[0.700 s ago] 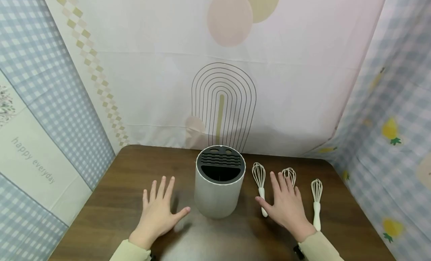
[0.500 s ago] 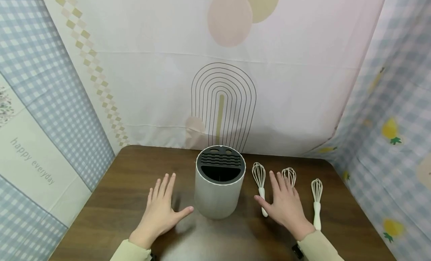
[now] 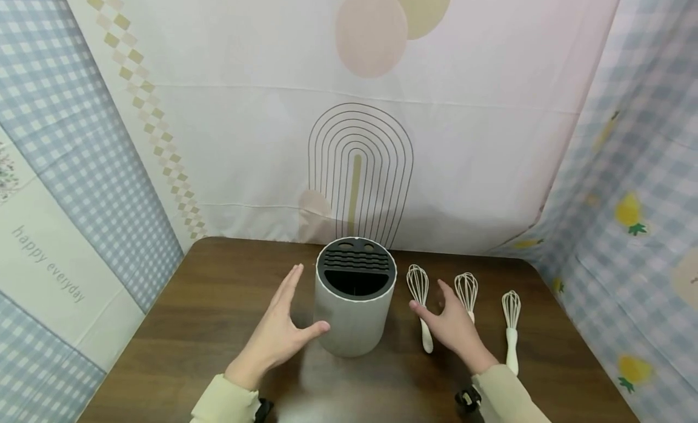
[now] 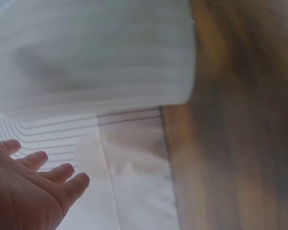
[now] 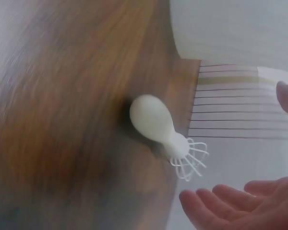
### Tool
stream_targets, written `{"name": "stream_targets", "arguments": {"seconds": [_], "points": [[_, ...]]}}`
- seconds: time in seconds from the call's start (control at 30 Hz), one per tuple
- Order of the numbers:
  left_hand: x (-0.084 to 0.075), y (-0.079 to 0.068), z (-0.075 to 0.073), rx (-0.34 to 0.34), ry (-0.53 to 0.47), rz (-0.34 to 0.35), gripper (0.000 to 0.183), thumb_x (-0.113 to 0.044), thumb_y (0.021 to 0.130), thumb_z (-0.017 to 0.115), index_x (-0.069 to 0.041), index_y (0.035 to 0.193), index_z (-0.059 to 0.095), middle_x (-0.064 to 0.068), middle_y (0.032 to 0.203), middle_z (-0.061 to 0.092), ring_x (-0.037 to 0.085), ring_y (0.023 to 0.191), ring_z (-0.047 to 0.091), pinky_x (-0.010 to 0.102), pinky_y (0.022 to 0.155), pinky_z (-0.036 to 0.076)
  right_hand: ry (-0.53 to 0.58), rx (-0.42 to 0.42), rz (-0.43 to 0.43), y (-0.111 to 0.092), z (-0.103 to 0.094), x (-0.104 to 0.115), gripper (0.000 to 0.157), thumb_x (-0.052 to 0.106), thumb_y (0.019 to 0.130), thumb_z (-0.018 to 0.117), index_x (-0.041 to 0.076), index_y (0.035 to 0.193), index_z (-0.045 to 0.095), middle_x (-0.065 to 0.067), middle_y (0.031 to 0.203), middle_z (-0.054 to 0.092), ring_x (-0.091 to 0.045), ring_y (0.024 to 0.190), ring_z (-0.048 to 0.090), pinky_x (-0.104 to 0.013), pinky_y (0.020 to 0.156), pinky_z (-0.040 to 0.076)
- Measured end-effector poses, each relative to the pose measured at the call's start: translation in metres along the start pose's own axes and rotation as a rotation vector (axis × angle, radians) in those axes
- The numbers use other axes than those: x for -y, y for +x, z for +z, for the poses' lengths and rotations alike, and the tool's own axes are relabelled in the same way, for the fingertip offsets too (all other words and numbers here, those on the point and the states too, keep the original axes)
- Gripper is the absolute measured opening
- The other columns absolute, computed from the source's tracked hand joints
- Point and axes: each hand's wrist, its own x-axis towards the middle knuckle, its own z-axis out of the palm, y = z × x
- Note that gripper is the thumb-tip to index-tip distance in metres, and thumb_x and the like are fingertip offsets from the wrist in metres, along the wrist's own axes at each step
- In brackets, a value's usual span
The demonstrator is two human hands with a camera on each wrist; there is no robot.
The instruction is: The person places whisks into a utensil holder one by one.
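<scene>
A white cylindrical utensil holder (image 3: 351,326) with a black slotted top stands upright on the table. Just left of it, my left hand (image 3: 278,335) has its fingers straight and thumb spread toward the holder; in the left wrist view the palm faces the holder's wall (image 4: 96,62), apart from it. My right hand (image 3: 452,320) hovers above the whisks, thumb and fingers spread, holding nothing. Nearest it lies one white whisk (image 3: 424,302), also in the right wrist view with its handle (image 5: 151,117) toward the camera. A second whisk (image 3: 466,289) is partly hidden behind that hand.
A third whisk (image 3: 511,332) lies farther right on the brown wooden table (image 3: 191,326). Behind the table hangs a pale patterned cloth (image 3: 245,150), with blue checked cloths on the left and right sides.
Both hands have turned their palms inward. The left hand has moved right, closer to the holder. The right hand has drawn slightly left, uncovering more of the middle whisk.
</scene>
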Motion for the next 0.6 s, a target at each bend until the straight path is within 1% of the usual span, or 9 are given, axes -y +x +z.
{"name": "stream_targets", "arguments": {"seconds": [0.13, 0.27, 0.43, 0.5, 0.6], "points": [[-0.01, 0.011, 0.0, -0.004, -0.046, 0.032, 0.102, -0.056, 0.065, 0.069, -0.036, 0.142, 0.006, -0.018, 0.146, 0.006, 0.01, 0.132, 0.014, 0.047, 0.099, 0.025, 0.147, 0.04, 0.097, 0.004, 0.002, -0.004, 0.091, 0.062, 0.072, 0.057, 0.009, 0.138, 0.024, -0.02, 0.126, 0.045, -0.033, 0.109, 0.049, -0.046, 0.083, 0.042], [-0.018, 0.021, 0.0, -0.014, -0.073, 0.06, 0.097, -0.055, 0.068, 0.067, -0.036, 0.142, 0.008, -0.018, 0.146, 0.008, 0.009, 0.131, 0.015, 0.047, 0.099, 0.025, 0.229, 0.052, 0.147, 0.007, 0.006, -0.009, 0.088, 0.06, 0.072, 0.059, 0.008, 0.135, 0.028, -0.021, 0.124, 0.047, -0.032, 0.108, 0.05, -0.043, 0.083, 0.043], [-0.019, 0.032, 0.002, -0.023, -0.1, 0.101, 0.087, -0.052, 0.073, 0.064, -0.036, 0.142, 0.013, -0.015, 0.146, 0.01, 0.01, 0.131, 0.017, 0.048, 0.098, 0.026, 0.277, 0.06, 0.169, 0.01, 0.008, -0.011, 0.087, 0.06, 0.072, 0.059, 0.006, 0.134, 0.03, -0.021, 0.124, 0.047, -0.033, 0.109, 0.049, -0.043, 0.083, 0.043], [-0.019, 0.035, 0.004, -0.022, -0.109, 0.114, 0.084, -0.049, 0.075, 0.064, -0.036, 0.141, 0.014, -0.014, 0.146, 0.01, 0.011, 0.131, 0.017, 0.049, 0.097, 0.026, 0.277, 0.072, 0.177, 0.011, 0.009, -0.011, 0.086, 0.06, 0.072, 0.059, 0.006, 0.134, 0.031, -0.021, 0.124, 0.047, -0.033, 0.11, 0.048, -0.044, 0.083, 0.043], [-0.017, 0.04, 0.005, -0.006, -0.119, 0.114, 0.08, -0.049, 0.077, 0.062, -0.036, 0.141, 0.016, -0.015, 0.146, 0.009, 0.011, 0.131, 0.017, 0.05, 0.097, 0.026, 0.264, 0.087, 0.187, 0.013, 0.011, -0.012, 0.085, 0.059, 0.073, 0.059, 0.006, 0.134, 0.031, -0.021, 0.124, 0.047, -0.032, 0.111, 0.047, -0.044, 0.085, 0.041]]}}
